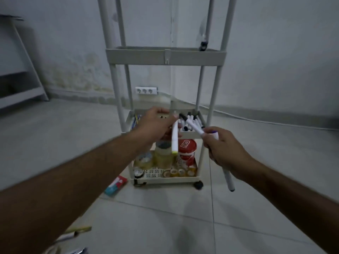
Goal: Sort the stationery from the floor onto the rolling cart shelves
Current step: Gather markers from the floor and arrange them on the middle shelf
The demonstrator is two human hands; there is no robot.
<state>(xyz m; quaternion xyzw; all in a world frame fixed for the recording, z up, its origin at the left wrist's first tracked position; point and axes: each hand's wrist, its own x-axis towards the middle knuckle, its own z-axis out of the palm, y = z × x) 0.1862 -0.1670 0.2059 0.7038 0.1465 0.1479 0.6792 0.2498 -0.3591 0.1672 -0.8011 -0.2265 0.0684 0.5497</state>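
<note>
The left hand [156,125] pinches one white plastic marker with a yellow-green cap [174,138] between fingertips and thumb, in front of the middle shelf of the white metal rolling cart [166,56]. That marker hangs nearly upright — long axis vertical, capped end down toward the bottom shelf, the other end up at the fingers. The right hand [225,149] is curled round several white markers [195,128]: one juts up and to the left toward the middle shelf, one with a purple cap lies across the top of the fist, and another sticks out below the hand, slanting down and right with its dark tip toward the floor.

The middle shelf [190,133] already holds a heap of black-capped white markers [190,121], with pens at its left end. The bottom shelf carries clear tape rolls [145,160] and a red-and-white tub [187,151].

The risk I see is in the light pinch: the hanging marker could slip and fall past the shelf rim onto the tape rolls below or to the tiles. The bundle in the right hand is splayed in different directions, so loosening the fist to release one could let the others go too — the low one looks likeliest to drop. A red-and-teal flat box [116,185] lies on the floor beside the cart, and more stationery, blurred, sits at the lower left.
</note>
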